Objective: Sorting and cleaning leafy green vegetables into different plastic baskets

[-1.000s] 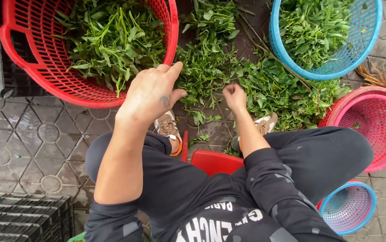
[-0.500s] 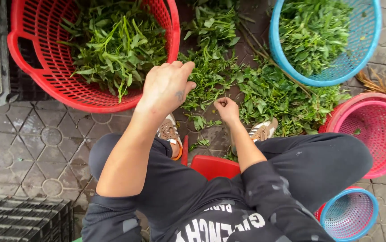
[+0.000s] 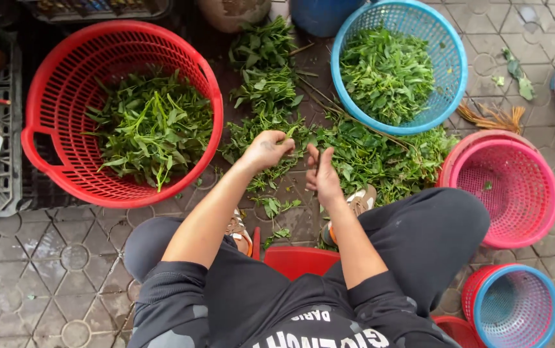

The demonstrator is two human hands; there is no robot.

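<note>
The greens [image 3: 329, 151] lie heaped on the floor between the red basket [image 3: 65, 167] and the blue basket [image 3: 348, 45]. What the left hand [image 3: 266, 149] pinches is hard to make out; its fingers curl shut on a sprig from the heap. The right hand [image 3: 321, 175] rests just beside it, fingers upright and loosely parted, touching leaves.

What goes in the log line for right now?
left hand: grip on leafy stems | right hand: on loose greens pile | red basket: greens inside | blue basket: greens inside
</note>
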